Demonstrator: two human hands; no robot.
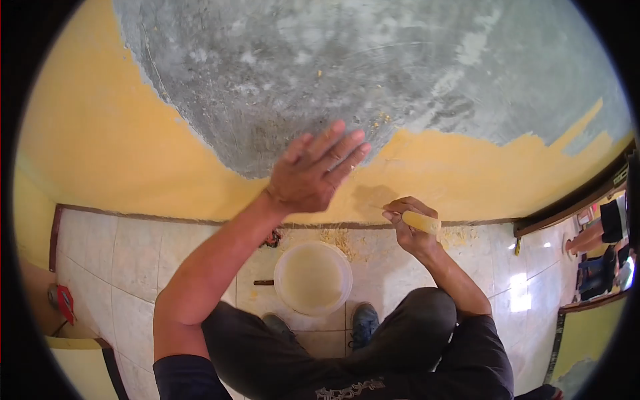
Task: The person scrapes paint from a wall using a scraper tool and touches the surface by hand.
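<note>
Well, the left hand [307, 170] is up at the gray patch [267, 73], fingers partly spread; the round tub [313, 277] sits on the floor [193, 253]; the right hand [415, 230] has its fingers closed around the yellow-handled tool [421, 223] near the wall [453, 173].

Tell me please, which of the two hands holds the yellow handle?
The right hand: its fingers close around the yellow handle. The left hand is open and holds nothing.

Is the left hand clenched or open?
Open: the left hand has its fingers stretched out over the wall's grey patch, not curled into a fist.
</note>
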